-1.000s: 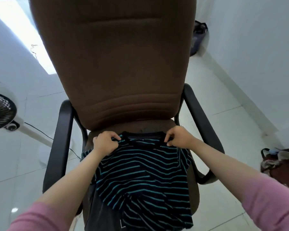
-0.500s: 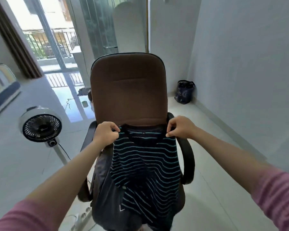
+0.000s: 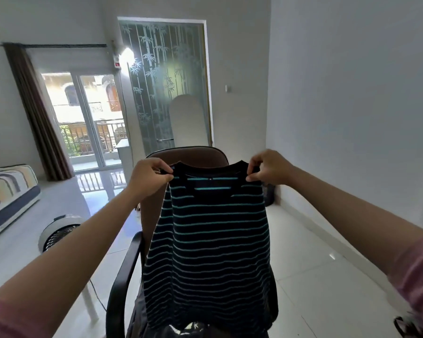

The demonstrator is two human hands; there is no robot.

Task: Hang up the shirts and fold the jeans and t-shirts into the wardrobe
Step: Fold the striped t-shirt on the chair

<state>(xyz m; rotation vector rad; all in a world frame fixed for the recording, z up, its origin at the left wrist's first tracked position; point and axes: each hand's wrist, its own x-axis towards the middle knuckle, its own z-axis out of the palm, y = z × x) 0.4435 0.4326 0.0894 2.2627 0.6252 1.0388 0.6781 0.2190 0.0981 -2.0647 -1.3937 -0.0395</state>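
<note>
A dark t-shirt with thin teal stripes (image 3: 213,240) hangs in the air in front of me, held up by its shoulders. My left hand (image 3: 148,178) pinches the left shoulder seam and my right hand (image 3: 269,170) pinches the right one. The shirt hangs straight down over a brown office chair (image 3: 193,153), hiding most of its back and seat. More dark clothing (image 3: 181,330) lies on the seat below the shirt's hem.
A white fan (image 3: 59,234) stands on the floor at left, its cord running past the chair's black armrest (image 3: 122,276). A striped mattress (image 3: 7,191) lies far left. A frosted bamboo-patterned door (image 3: 166,81) and a balcony door are ahead. A bag (image 3: 410,325) sits bottom right.
Both hands have lifted the striped t-shirt up off the chair seat to chest height, and my view has tilted up from the seat to the room.
</note>
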